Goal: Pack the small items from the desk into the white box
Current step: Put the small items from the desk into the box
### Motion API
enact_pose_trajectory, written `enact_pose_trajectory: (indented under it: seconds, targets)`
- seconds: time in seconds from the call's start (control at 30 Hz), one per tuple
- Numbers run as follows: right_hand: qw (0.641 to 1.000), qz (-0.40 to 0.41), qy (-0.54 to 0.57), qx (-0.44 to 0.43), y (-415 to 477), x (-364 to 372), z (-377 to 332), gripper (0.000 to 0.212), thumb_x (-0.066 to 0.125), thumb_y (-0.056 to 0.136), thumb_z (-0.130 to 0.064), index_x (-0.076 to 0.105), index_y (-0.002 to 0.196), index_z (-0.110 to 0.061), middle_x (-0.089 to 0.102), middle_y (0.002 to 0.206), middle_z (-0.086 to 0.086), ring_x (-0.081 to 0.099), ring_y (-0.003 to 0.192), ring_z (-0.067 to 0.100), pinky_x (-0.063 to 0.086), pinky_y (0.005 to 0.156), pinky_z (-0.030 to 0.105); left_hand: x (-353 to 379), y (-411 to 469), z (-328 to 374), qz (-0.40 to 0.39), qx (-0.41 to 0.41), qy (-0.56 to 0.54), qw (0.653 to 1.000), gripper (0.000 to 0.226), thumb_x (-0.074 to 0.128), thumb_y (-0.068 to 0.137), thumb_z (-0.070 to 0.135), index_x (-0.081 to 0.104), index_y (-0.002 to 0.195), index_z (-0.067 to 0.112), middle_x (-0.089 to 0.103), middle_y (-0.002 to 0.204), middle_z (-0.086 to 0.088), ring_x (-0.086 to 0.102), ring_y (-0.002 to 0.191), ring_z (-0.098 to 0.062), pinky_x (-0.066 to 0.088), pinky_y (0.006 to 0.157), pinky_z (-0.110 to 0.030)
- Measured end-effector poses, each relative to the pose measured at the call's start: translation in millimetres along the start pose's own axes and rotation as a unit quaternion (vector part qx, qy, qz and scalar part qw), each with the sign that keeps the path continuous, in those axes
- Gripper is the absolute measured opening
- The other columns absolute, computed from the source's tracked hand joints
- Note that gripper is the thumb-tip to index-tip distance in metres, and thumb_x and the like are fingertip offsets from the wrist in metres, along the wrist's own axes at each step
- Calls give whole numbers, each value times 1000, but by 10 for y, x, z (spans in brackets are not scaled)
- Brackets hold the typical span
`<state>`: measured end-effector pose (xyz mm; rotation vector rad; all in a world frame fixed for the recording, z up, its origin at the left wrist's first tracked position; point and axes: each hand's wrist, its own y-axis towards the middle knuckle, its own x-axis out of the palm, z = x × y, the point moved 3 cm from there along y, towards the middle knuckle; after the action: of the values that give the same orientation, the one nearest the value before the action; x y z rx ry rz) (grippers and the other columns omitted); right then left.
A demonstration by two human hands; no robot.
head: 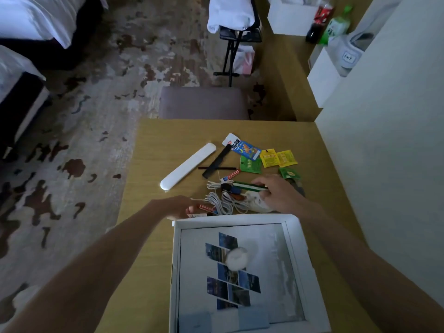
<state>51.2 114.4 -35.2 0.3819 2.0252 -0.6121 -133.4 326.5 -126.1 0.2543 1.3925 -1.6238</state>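
The open white box [301, 267] stands on the desk right in front of me, with a blue-patterned sheet and a small white round thing [236, 258] on its bottom. Just beyond it lies a heap of small items: white coiled cable [221, 203], a long white case [188, 165], a black comb [216, 162], a pencil, green and yellow sachets [280, 157], and a blue snack packet [242, 146]. My right hand [278, 191] is shut on a green and white striped stick [247, 185]. My left hand [180, 207] holds small red and white packets [206, 208] beside the cable.
The wooden desk [153, 150] ends at its left edge over patterned carpet. A padded stool [204, 102] sits behind the desk. A white wall [384, 140] borders the right. Bottles [334, 25] and white boxes stand on a far counter; beds lie at far left.
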Motion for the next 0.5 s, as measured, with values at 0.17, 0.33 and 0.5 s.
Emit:
enact_pose_trajectory:
  seconds: [0.17,0.33,0.5]
  targets:
    - [996,17,87,7,-100,-40,-179,34,54,87,-4,60,114,-23,63,111,-3,58,98,3,43,75,16,-99,-266,-149,53,-5,-54,997,28,61,88,28,54,112,16,60,116,-7,52,92,-15,40,68,-23]
    - [981,59,183,-27,-389,-140,-495,33,59,85,-3,63,112,-20,64,99,-11,58,86,-15,42,65,2,-286,-802,-65,188,14,-187,964,25,59,91,24,48,110,12,60,105,-8,57,86,-20,45,64,-24]
    - [970,98,209,-71,-809,-134,-649,25,66,86,-14,65,111,-19,65,98,-11,60,87,-4,44,70,8,-310,-1542,284,323,59,-233,915,20,61,89,26,43,96,30,60,90,13,59,81,-9,47,64,-22]
